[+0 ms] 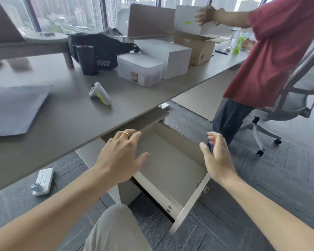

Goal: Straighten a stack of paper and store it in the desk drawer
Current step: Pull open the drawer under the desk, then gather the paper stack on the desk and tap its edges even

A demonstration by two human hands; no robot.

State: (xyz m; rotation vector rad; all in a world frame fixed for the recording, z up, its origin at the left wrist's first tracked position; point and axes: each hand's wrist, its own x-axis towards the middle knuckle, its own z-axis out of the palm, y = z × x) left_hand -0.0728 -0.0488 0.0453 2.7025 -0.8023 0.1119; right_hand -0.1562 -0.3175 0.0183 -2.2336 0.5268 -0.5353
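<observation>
- Drawer (170,169) pulled out, bare inside.
- Left hand (121,156) and right hand (218,160) spread, holding nothing.
- Paper (14,107) lies far left on desk (71,115); I judge the left hand nearer.

Both hands, left (122,154) and right (218,158), spread empty over the open drawer (170,171), paper stack (13,107) on the desk (65,113)

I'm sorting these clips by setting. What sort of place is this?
Most likely a high-rise office: a long shared desk with an open drawer under it, a swivel office chair on grey carpet tiles, and tall windows overlooking city towers.
</observation>
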